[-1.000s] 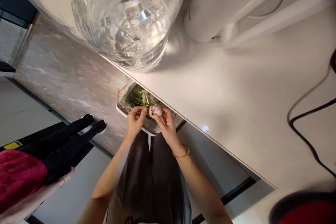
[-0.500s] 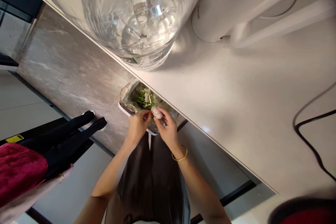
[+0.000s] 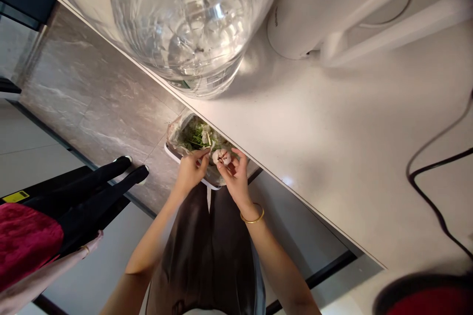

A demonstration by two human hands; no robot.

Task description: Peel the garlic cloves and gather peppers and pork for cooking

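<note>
My right hand [image 3: 234, 175] grips a white garlic bulb [image 3: 221, 156], its root end turned up towards me. My left hand [image 3: 190, 170] is beside it, fingers pinched at the bulb's left edge on its papery skin. Both hands are held low over a white bin [image 3: 173, 152] lined with a clear bag and holding green scraps [image 3: 194, 136] and peelings. A gold bangle [image 3: 252, 217] sits on my right wrist.
A white counter [image 3: 332, 147] runs diagonally above the bin. On it stand a large clear water bottle [image 3: 185, 19], a white appliance [image 3: 295, 15] and a black cable [image 3: 428, 192]. Another person in black trousers and a red top [image 3: 25, 241] stands at the left on the tiled floor.
The bulb has been turned in my right hand, so its brown root end now faces up. My left fingers stay pinched at its skin. Both hands stay over the bin.
</note>
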